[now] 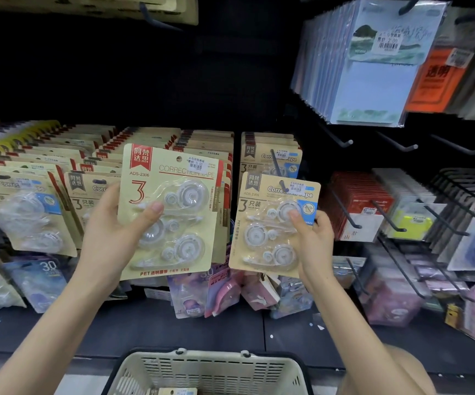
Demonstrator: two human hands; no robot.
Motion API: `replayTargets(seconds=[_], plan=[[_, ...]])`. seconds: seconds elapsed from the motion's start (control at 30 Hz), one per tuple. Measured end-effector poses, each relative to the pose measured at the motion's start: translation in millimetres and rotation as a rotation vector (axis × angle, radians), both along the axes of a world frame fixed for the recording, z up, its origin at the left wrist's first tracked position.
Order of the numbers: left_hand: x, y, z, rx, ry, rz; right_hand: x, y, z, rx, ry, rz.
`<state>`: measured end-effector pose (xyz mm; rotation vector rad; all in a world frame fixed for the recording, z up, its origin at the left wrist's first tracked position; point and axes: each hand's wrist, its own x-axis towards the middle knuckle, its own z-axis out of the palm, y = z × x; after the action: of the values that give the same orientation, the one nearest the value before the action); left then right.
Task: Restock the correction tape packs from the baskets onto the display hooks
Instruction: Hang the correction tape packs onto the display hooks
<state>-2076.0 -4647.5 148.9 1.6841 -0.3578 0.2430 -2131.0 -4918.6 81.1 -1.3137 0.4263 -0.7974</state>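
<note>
Left hand [111, 232] gripped the red-label pack [168, 212] in front of the rows. Right hand [313, 240] pinched the blue-label pack [273, 223], hook [283, 186] at its hole. Barely threaded, I reckoned; let go early and it drops toward the basket [207, 372].

Light falls from the front: foreground bright, back wall [116, 81] behind the hooks [344, 142] almost black. Glare on the plastic bubbles of the large pack [173, 195] and small pack [270, 238]; price sticker [195, 166] print smeared. Fisheye bend at edges, notepads [373, 81] top right soft, basket [207, 372] at bottom edge stretched.
</note>
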Motion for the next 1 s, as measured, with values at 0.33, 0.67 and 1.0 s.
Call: replayTargets(seconds=[0.33, 0.67, 1.0], plan=[[12, -1, 2, 0.003, 0.005, 0.009, 84, -31, 0, 0.053, 0.017, 0.042], [14, -14, 13, -0.006, -0.004, -0.014, 114, -54, -17, -0.172, 0.232, -0.081], [-2, -28, 8, -0.033, 0.003, -0.101, 14, 6, -3, -0.237, 0.15, 0.015]])
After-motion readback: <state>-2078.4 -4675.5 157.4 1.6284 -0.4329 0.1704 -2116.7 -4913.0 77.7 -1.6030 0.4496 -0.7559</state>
